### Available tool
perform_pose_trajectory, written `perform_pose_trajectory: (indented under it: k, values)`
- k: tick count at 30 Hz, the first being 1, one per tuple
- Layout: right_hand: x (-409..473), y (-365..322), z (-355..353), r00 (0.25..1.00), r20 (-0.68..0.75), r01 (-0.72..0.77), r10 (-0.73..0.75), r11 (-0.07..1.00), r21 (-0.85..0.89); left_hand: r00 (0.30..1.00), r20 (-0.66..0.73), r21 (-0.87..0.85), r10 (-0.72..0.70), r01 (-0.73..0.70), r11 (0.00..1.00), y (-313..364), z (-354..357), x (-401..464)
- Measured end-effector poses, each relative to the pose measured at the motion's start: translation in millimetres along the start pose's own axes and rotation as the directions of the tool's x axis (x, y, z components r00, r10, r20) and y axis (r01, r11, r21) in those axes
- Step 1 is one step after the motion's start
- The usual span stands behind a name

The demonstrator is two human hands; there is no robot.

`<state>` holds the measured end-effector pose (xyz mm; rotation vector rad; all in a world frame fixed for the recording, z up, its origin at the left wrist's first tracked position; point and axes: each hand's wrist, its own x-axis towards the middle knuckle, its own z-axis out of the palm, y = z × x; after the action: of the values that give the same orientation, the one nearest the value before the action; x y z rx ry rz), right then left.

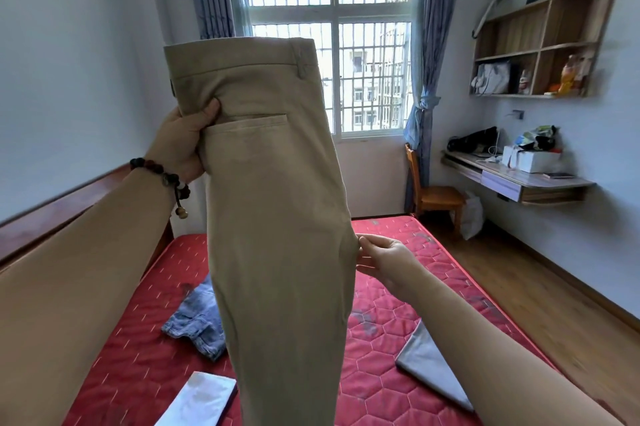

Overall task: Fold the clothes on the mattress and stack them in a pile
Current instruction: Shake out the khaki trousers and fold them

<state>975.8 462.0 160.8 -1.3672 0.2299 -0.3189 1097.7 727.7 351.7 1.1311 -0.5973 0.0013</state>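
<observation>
Two hands hold up the long tan cotton pants (277, 217) above the red quilted mattress (415, 304). The pants hang straight down, waistband on top. The left hand (183, 145) grips the hip edge. The right hand (384, 262) pinches the other side edge lower down. Crumpled blue jeans (197, 321), a folded grey cloth (429, 366) and a folded white cloth (201, 398) lie apart on the mattress, with bare red room between them.
</observation>
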Motion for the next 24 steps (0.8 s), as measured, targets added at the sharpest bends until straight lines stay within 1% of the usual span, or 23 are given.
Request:
perform_pose_trajectory:
  k: [3,6,8,9,12,14,16,17,19,22,24]
  values:
    - [3.1,0.3,11.5,0.995,-0.042,-0.09,0.092,0.994,0.055,1.0,0.002,0.005,-0.002,0.002,1.0,0.8,-0.9,-1.9]
    - [4.3,-2.0,19.7,0.983,0.034,-0.185,0.182,0.956,0.227,1.0,-0.01,-0.013,0.009,-0.009,1.0,2.4,-7.1,-3.9]
    - [5.0,-2.9,27.3,0.973,0.069,-0.23,0.219,0.934,0.273,1.0,-0.015,-0.013,0.005,-0.005,1.0,2.1,-14.4,-4.8]
    - [6.7,-2.6,32.3,0.971,0.062,-0.239,0.231,0.931,0.276,1.0,-0.012,-0.004,-0.003,0.003,1.0,2.3,-19.2,-5.2]
    - [10.5,-8.7,35.5,0.974,-0.013,-0.211,0.226,0.928,0.307,1.0,-0.002,0.017,-0.009,0.009,1.0,4.5,-33.8,-5.4]
    - [15.4,-17.5,27.8,0.979,-0.034,-0.172,0.202,0.903,0.394,1.0,-0.017,0.029,0.008,-0.007,1.0,7.9,-48.2,-3.2]
    - [21.3,-28.6,19.0,0.984,-0.052,-0.122,0.172,0.852,0.508,1.0,-0.021,0.046,0.007,-0.006,0.999,8.2,-62.6,-1.5]
    - [25.0,-34.1,16.1,0.985,-0.062,-0.104,0.161,0.842,0.529,1.0,-0.027,0.063,0.0,0.002,0.998,6.1,-68.7,-1.9]
    - [30.1,-45.6,13.3,0.988,-0.073,-0.08,0.137,0.856,0.511,0.999,-0.041,0.093,-0.019,0.023,0.995,-1.2,-79.2,-3.7]
    - [35.7,-63.0,7.4,0.994,-0.085,-0.015,0.066,0.866,0.499,0.998,-0.056,0.084,-0.035,0.04,0.996,-12.7,-88.7,-5.7]
    - [36.2,-71.3,0.6,0.995,-0.1,0.026,0.015,0.919,0.392,0.997,-0.065,0.063,-0.044,0.048,0.997,-17.5,-89.8,-6.6]
